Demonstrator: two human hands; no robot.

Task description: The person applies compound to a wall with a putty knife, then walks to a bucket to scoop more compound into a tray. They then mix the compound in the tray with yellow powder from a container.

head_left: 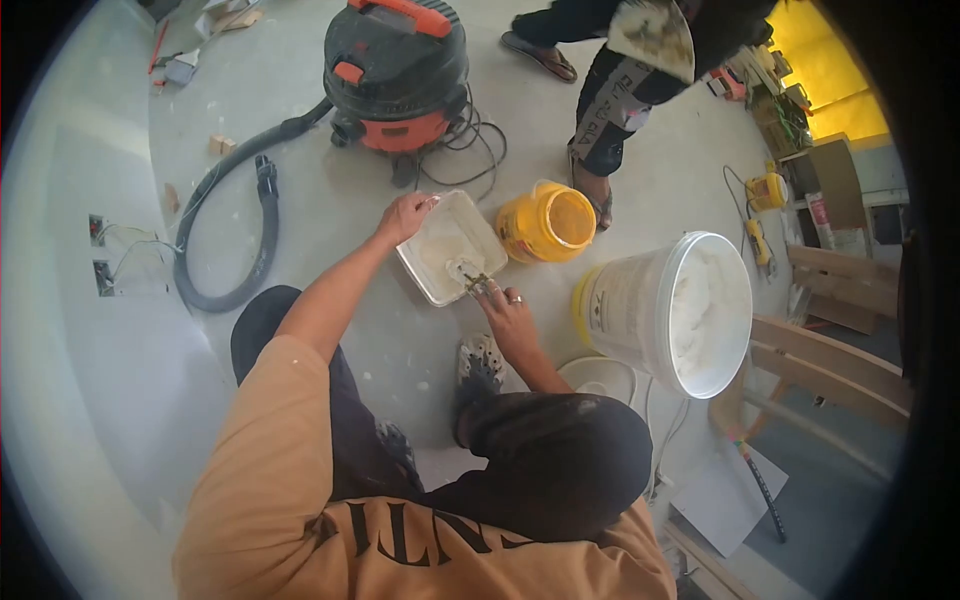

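Observation:
A white rectangular tub (455,215) with pale residue inside stands on the floor in front of me, slightly tilted. My left hand (408,217) grips its upper left rim. In my right hand (508,312), which wears a ring, is a small tool (466,272) that reaches into the tub; its blade is smeared with pale material. Right beside the tub is a yellow bucket (545,222). Farther right, a large white bucket (705,310) holds white paste or powder.
A black and orange vacuum (395,80) with a grey hose (215,175) stands ahead. Another person (600,110) stands close by, near a wide smeared blade (650,38). Wooden planks (830,360) and cables lie right. Wires hang from wall boxes (103,280) at left.

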